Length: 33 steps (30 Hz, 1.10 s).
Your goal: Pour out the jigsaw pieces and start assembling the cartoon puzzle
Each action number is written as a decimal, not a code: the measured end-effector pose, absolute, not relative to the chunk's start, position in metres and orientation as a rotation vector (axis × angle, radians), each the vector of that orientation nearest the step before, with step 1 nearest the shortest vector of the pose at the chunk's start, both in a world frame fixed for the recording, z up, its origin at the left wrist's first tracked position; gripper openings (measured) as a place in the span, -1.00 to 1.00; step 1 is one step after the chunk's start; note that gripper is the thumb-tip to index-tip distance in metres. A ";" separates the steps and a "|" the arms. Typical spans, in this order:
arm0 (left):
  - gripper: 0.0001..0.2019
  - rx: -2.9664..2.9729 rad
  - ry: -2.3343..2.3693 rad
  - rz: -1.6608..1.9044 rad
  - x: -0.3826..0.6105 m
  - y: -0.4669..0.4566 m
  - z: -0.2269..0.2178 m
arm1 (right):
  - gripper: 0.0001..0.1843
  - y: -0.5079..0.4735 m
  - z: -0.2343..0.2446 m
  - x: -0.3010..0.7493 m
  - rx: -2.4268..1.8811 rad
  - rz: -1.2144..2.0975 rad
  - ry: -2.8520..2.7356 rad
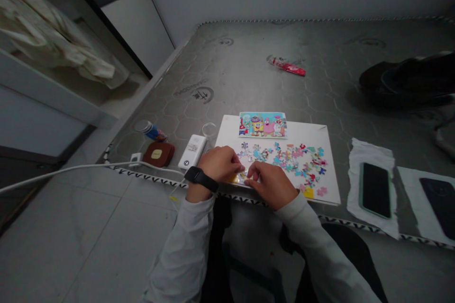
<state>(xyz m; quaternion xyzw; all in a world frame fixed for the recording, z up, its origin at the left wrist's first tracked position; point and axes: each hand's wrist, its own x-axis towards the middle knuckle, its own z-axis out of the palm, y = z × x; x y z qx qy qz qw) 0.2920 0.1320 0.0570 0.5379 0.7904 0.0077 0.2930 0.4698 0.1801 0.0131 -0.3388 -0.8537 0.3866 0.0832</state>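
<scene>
A white board [227,125] lies at the mattress edge in front of me, with many loose jigsaw puzzle pieces [289,158] spread over it. At the board's near left, my left hand [222,163] has its fingers closed at some yellow puzzle pieces [232,178]. My right hand [273,182] faces it from the right, thumb and fingers pinched at a puzzle piece there. The fingers hide most of what they grip. Beyond the hands lies a cartoon reference picture [263,125] along the board's far edge. A black watch [201,179] is on my left wrist.
Left of the board are a white power bank [192,151] with a cable [88,166], a brown case [159,154], a can [151,130] and a clear ring [209,129]. Phones [376,189] lie at right. A red wrapper [287,65] and a dark bag [401,80] lie farther back.
</scene>
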 end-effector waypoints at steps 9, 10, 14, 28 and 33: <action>-0.81 1.410 2.152 0.020 0.296 0.133 0.057 | -0.85 0.181 0.016 0.469 -1.083 1.171 -2.517; -0.80 1.405 2.154 0.016 0.297 0.133 0.058 | -0.85 0.181 0.016 0.469 -1.088 1.158 -2.517; -0.80 1.395 2.170 0.001 0.299 0.134 0.059 | -0.83 0.182 0.015 0.468 -1.114 1.178 -2.514; -0.81 1.389 2.213 0.010 0.298 0.133 0.061 | -0.85 0.180 0.013 0.468 -1.116 1.163 -2.510; -0.80 1.385 2.247 0.018 0.298 0.133 0.059 | -0.86 0.180 0.015 0.468 -1.110 1.159 -2.515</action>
